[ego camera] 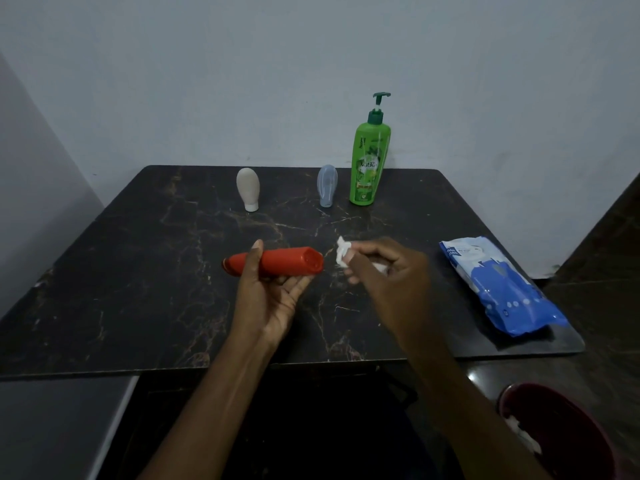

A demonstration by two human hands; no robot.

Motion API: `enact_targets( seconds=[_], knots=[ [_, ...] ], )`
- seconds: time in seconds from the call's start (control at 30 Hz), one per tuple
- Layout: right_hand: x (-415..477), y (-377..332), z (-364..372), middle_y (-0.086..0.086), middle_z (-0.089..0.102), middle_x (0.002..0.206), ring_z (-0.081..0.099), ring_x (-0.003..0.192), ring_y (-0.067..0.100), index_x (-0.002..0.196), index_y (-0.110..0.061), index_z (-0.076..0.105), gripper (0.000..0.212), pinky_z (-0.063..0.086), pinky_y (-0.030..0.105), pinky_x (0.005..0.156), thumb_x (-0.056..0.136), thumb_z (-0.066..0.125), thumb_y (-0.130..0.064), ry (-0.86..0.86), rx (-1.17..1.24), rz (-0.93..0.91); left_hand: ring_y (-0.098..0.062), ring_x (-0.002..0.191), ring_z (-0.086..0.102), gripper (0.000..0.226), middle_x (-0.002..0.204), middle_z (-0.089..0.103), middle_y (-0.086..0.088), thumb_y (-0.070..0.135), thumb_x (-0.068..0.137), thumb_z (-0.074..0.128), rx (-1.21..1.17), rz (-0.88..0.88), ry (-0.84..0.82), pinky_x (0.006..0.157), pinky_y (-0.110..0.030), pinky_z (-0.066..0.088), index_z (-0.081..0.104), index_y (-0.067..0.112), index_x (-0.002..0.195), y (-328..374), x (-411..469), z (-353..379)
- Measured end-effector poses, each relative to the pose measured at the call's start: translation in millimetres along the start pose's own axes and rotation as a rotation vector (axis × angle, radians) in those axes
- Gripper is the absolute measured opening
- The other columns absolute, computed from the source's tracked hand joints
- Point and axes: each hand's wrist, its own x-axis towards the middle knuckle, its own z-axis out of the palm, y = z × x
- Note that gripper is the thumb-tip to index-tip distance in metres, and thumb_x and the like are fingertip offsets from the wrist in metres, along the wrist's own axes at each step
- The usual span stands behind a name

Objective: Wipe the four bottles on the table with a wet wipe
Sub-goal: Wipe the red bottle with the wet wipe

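My left hand [268, 299] holds a red bottle [284, 263] on its side above the dark marble table [138, 271], thumb over the top, fingers underneath. Its cap end points right. My right hand [388, 271] pinches a crumpled white wet wipe [343, 254] just right of that cap end, a small gap between them. At the back of the table stand a beige bottle [248, 188], a pale blue bottle [327, 185] and a tall green pump bottle [369, 157].
A blue and white pack of wet wipes [502, 285] lies near the table's right edge. A dark red bin [554, 431] with white wipes in it sits on the floor at lower right. A wall is close behind the table.
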Motion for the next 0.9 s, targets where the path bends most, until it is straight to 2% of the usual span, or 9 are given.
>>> enact_targets(
  seconds=[0.1,0.17,0.3,0.43,0.5,0.6,0.67,0.77,0.9],
  knots=[
    [-1,-2,10,-0.004,0.068,0.097,0.065,0.088,0.007,0.102,-0.013,0.076,0.015,0.051,0.017,0.075,0.087,0.073,-0.011,-0.124,-0.219,-0.249,-0.04,0.105,0.073,0.064,0.116,0.071,-0.031,0.034,0.095,0.069,0.014,-0.028,-0.03,0.076,-0.049,0.064,0.042,0.002,0.142,-4,-5,2],
    [-6,4,15,-0.001,0.064,0.1,0.061,0.09,0.007,0.104,-0.011,0.073,0.017,0.05,0.018,0.077,0.089,0.069,-0.006,-0.224,-0.357,-0.356,-0.039,0.105,0.073,0.067,0.116,0.07,-0.031,0.034,0.092,0.071,0.0,-0.037,-0.043,0.073,-0.046,0.064,0.042,0.0,0.143,-4,-7,2],
    [-2,17,1,0.003,0.066,0.097,0.062,0.086,0.013,0.098,-0.007,0.075,0.014,0.052,0.031,0.074,0.086,0.07,0.0,-0.241,-0.405,-0.33,-0.042,0.105,0.073,0.068,0.119,0.07,-0.03,0.034,0.091,0.072,0.017,0.006,-0.022,0.072,-0.05,0.063,0.042,0.003,0.143,5,-3,-4],
    [-1,11,8,-0.004,0.065,0.1,0.063,0.091,0.008,0.101,-0.013,0.072,0.013,0.05,0.02,0.077,0.088,0.071,-0.009,-0.183,-0.282,-0.403,-0.042,0.105,0.073,0.068,0.119,0.069,-0.031,0.034,0.093,0.071,0.051,-0.007,-0.047,0.076,-0.05,0.064,0.041,0.001,0.144,3,-2,-4],
    [-7,16,18,-0.005,0.061,0.102,0.061,0.09,0.008,0.103,-0.014,0.072,0.014,0.049,0.019,0.077,0.09,0.069,-0.009,-0.248,-0.326,-0.447,-0.039,0.099,0.075,0.067,0.111,0.073,-0.03,0.034,0.09,0.073,0.048,-0.015,-0.041,0.069,-0.045,0.064,0.044,-0.001,0.14,2,-3,-1],
    [-12,33,18,-0.006,0.056,0.099,0.057,0.082,0.007,0.096,-0.013,0.072,0.012,0.048,0.021,0.069,0.09,0.066,-0.005,-0.252,-0.474,-0.433,-0.045,0.102,0.073,0.065,0.109,0.073,-0.03,0.033,0.089,0.076,0.035,0.001,-0.039,0.069,-0.05,0.063,0.044,0.003,0.137,6,-1,-1],
    [-12,39,11,-0.007,0.057,0.101,0.06,0.089,0.004,0.094,-0.013,0.071,0.011,0.049,0.019,0.072,0.089,0.066,-0.004,-0.174,-0.431,-0.368,-0.045,0.102,0.073,0.063,0.109,0.074,-0.027,0.034,0.089,0.076,0.064,0.023,-0.039,0.072,-0.052,0.063,0.044,0.005,0.136,8,0,-2],
    [-9,30,10,-0.01,0.056,0.106,0.06,0.096,0.003,0.098,-0.017,0.068,0.012,0.044,0.012,0.078,0.09,0.066,-0.009,-0.086,-0.37,-0.415,-0.045,0.102,0.073,0.063,0.113,0.073,-0.028,0.033,0.089,0.077,0.085,0.029,-0.009,0.077,-0.055,0.063,0.044,0.007,0.136,8,2,-2],
    [-10,22,24,-0.003,0.055,0.106,0.056,0.09,0.009,0.105,-0.015,0.067,0.015,0.046,0.017,0.077,0.093,0.061,-0.01,-0.192,-0.49,-0.563,-0.04,0.097,0.075,0.068,0.113,0.072,-0.029,0.031,0.087,0.078,0.076,0.003,0.025,0.065,-0.044,0.063,0.044,0.003,0.139,-1,1,2]
  ],
)
